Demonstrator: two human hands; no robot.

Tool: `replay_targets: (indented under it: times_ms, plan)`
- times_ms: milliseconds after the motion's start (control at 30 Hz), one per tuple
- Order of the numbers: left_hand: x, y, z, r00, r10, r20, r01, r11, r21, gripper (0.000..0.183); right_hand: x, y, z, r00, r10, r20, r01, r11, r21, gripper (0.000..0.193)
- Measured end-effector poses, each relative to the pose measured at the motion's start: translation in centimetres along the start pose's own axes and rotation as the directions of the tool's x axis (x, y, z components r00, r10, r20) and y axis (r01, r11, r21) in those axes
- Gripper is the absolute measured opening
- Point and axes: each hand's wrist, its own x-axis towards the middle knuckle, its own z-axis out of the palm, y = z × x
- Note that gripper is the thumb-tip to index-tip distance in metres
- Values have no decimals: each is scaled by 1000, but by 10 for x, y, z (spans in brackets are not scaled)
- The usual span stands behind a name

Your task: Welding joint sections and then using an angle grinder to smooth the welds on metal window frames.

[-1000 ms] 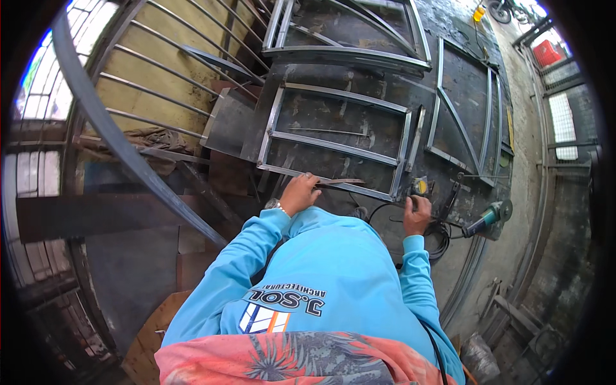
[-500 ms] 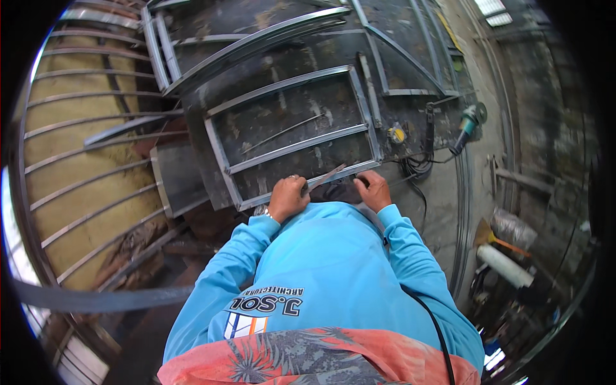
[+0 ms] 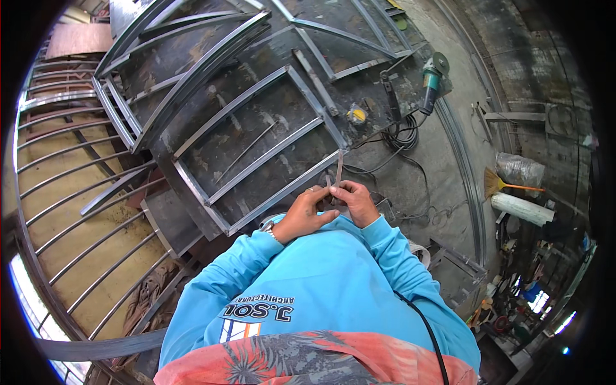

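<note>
A thin, flat brownish strip (image 3: 339, 168) stands up from between my hands, its tip by the near right corner of a rectangular metal frame (image 3: 276, 200). My right hand (image 3: 358, 204) pinches the strip's lower end between thumb and fingertips. Close against it, my left hand (image 3: 305, 215) has its fingers closed at the same place, where a second short narrow end (image 3: 328, 181) pokes up. Whether both ends belong to one piece, I cannot tell. The frame lies on a dark worktable (image 3: 247, 131), and a loose thin rod (image 3: 247, 151) rests inside it.
Right of the frame sit a yellow tape measure (image 3: 356, 115) and an angle grinder (image 3: 432, 80) with a coiled black cable (image 3: 403, 135). Long curved metal channels (image 3: 205, 70) lie at the back left. A broom (image 3: 495, 183) and a white roll (image 3: 523, 210) are on the right.
My view has turned and shifted right, so the frame appears farther left and tilted. My hands have come together, and the strip has swung from slanted to nearly upright.
</note>
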Motion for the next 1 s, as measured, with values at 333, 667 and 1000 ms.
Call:
replay_targets:
  times_ms: [333,667,1000]
  plan:
    - [-13,-57,9,865,47,-500,172,908,382,29,26,-11,-99,864,-419,-277,351,898,-264,19]
    - [-10,-118,27,811,-139,-568,546,525,653,27,146,-36,-178,885,-440,-155,422,896,-137,24]
    - [-32,-109,12,699,-128,-704,658,503,561,27,184,36,-125,777,-587,-227,138,511,-849,47]
